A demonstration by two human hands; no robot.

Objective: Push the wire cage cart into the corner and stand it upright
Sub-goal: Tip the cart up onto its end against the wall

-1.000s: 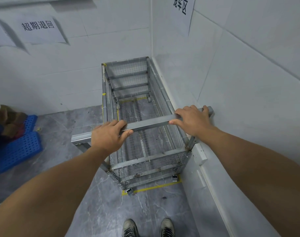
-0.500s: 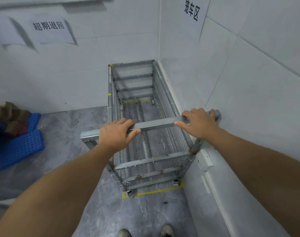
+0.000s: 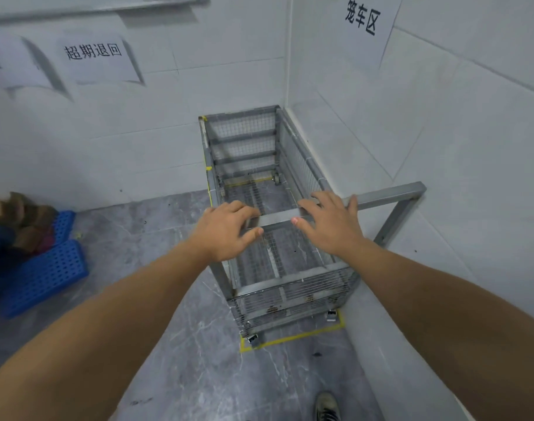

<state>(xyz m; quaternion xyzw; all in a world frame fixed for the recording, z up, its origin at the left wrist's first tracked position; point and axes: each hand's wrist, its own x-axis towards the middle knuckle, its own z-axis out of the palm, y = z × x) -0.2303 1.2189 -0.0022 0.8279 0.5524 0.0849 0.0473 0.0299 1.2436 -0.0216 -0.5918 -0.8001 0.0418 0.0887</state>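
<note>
The wire cage cart is a grey metal mesh cage on small casters. It stands on its wheels in the corner, its far end against the back wall and its right side along the right wall, inside yellow floor tape. Its grey handle bar runs across the near end at hand height. My left hand curls loosely over the bar, thumb beneath it. My right hand lies on top of the bar with its fingers spread and straight, not wrapped round it.
White tiled walls meet in the corner behind the cart, with paper signs on them. Blue perforated plastic crates with cardboard scraps lie on the grey floor at left. My shoe shows at the bottom.
Both hands slid inward along the handle and loosened; the right hand's fingers uncurled from the bar. My view rose and drew back, so the cart looks farther off.
</note>
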